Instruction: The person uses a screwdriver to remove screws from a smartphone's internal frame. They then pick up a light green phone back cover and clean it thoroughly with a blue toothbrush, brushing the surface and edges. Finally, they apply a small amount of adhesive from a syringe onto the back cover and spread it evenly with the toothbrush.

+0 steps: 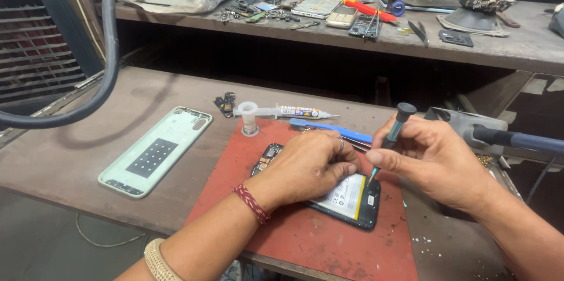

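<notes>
An opened smartphone [346,199], its back cover off and its battery exposed, is being worked on at the near middle of a red work mat [305,240] laid on the desk [64,157], a surface on which small parts are likely being kept from rolling away. The phone is being pinned flat under the left hand [308,166], whose grip is being pressed palm-down over the upper part of the body, fingers curled across it, apparently so that it is not being turned under the tool. A precision screwdriver [390,134] is being held by the right hand [435,160], its grip being closed round the shaft between thumb and fingertips while the dark cap is being left free at the top; the tip is being set against the phone's right edge, just beside the battery. The pale green back cover [155,150] is lying inner side up to the left, well apart from the mat, seemingly being kept out of the way. A syringe of paste [294,112] and a blue plastic tool [329,129] are lying at the mat's far edge, near both hands. A black hose [108,40] is curving down at the far left.
</notes>
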